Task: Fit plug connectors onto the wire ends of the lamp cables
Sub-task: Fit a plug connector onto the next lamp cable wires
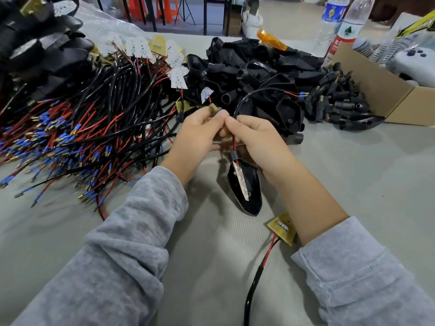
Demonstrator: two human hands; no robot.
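1. head view: a pale grey ribbed table mat (pixel 211 267) covers the work surface; beyond it lies a light floor with orange plastic stools (pixel 150 8) and a black tripod (pixel 184 10).
2. one left hand (pixel 200 131) pinches a small brass threaded fitting (pixel 213 107) between thumb and forefinger, the other fingers curled.
3. one right hand (pixel 255 137) has its fingers pressed together around a thin black lamp cable (pixel 249 97), which arcs up to red and blue wire ends (pixel 297 94).
4. one black pointed lamp shell (pixel 247 187) hangs below the hands, touching the mat.
5. one yellow circuit board (pixel 281 228) lies by the right forearm.
6. two clear water bottles (pixel 339 24) stand behind one brown cardboard box (pixel 388 95).
7. cables in the left heap (pixel 77 128) and the black plug connectors (pixel 336 104) are too many to count.
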